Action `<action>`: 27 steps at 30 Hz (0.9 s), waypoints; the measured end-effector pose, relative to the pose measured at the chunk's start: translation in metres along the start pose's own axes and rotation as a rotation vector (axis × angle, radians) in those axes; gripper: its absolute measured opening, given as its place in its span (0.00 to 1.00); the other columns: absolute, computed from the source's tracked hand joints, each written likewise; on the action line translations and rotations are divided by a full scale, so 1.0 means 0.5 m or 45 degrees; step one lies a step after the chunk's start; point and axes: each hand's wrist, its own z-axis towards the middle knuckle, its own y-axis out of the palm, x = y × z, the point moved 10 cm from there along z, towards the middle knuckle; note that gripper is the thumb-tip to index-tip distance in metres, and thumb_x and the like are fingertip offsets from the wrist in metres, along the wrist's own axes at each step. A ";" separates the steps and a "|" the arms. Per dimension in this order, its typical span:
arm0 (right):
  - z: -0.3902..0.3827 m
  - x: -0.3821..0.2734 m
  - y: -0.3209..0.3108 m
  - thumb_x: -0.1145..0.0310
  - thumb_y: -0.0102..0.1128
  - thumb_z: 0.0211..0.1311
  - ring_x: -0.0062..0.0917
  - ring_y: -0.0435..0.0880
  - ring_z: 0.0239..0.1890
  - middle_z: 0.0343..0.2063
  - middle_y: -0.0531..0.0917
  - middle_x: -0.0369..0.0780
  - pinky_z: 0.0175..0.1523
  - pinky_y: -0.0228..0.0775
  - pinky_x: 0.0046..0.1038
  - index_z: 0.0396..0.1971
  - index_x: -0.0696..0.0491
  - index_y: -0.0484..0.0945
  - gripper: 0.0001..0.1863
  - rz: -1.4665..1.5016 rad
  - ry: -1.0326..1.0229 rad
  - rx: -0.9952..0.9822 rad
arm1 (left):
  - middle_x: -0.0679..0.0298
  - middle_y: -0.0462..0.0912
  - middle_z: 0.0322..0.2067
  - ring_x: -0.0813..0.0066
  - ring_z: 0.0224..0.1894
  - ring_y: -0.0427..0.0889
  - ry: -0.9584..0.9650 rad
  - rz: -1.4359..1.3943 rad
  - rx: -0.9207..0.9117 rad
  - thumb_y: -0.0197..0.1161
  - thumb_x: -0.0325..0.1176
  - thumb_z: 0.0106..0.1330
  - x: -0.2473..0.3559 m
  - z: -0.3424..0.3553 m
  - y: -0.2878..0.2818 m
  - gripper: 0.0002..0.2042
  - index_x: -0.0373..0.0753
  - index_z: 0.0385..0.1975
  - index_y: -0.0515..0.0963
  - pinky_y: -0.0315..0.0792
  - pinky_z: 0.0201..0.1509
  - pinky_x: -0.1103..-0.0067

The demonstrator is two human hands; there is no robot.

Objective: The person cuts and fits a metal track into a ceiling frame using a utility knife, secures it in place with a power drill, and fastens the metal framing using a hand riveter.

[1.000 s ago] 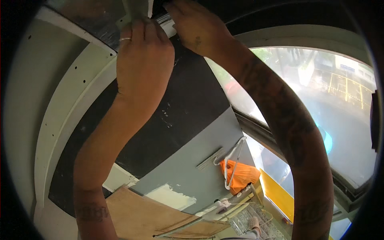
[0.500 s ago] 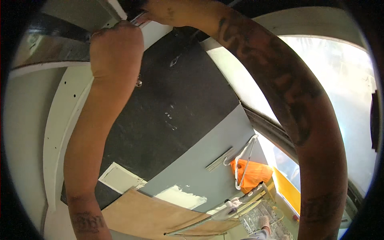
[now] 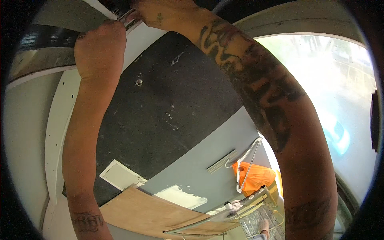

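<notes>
Both my arms reach up toward the upper left, where a pale strip (image 3: 138, 45) meets dark panelling. My left hand (image 3: 100, 50) is closed in a fist, its back facing me. Whatever its fingers grip is hidden. Close beside it, at the picture's upper edge, my right hand (image 3: 154, 13) is also closed, with its fingertips in shadow. A thin, shiny edge (image 3: 129, 17) shows between the two hands; its kind is too dark and small to tell.
A black and grey wall panel (image 3: 160, 108) carries pale patches. White hangers (image 3: 247, 166) hang by an orange bag (image 3: 258, 178). Below are a brown board (image 3: 160, 212), a long pipe (image 3: 196, 226) and a metal platform (image 3: 256, 220) with a foot on it. A bright window (image 3: 320, 76) lies right.
Both my hands have shifted slightly left, still close together and closed. My right forearm has swung left, covering more of the window frame and the yellow thing.
</notes>
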 end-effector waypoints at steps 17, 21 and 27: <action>-0.009 -0.006 -0.035 0.67 0.53 0.55 0.37 0.81 0.37 0.30 0.82 0.43 0.43 0.71 0.37 0.29 0.53 0.81 0.09 -0.179 -0.080 0.278 | 0.62 0.83 0.23 0.67 0.27 0.86 0.029 0.040 -0.116 0.62 0.29 0.54 -0.005 0.017 0.005 0.02 0.44 0.22 0.79 0.80 0.27 0.75; 0.008 0.004 -0.009 0.65 0.54 0.56 0.38 0.82 0.35 0.29 0.83 0.46 0.42 0.71 0.38 0.28 0.55 0.82 0.10 -0.123 0.001 -0.095 | 0.62 0.83 0.22 0.66 0.26 0.86 0.014 -0.038 -0.227 0.61 0.29 0.54 -0.008 0.014 0.020 0.03 0.43 0.21 0.79 0.80 0.27 0.76; 0.015 0.029 0.003 0.60 0.59 0.54 0.39 0.84 0.33 0.26 0.83 0.51 0.40 0.74 0.39 0.25 0.57 0.84 0.14 -0.006 0.182 -0.345 | 0.62 0.82 0.21 0.67 0.25 0.86 -0.014 -0.082 -0.243 0.61 0.28 0.54 0.006 0.009 0.034 0.03 0.42 0.21 0.79 0.79 0.27 0.77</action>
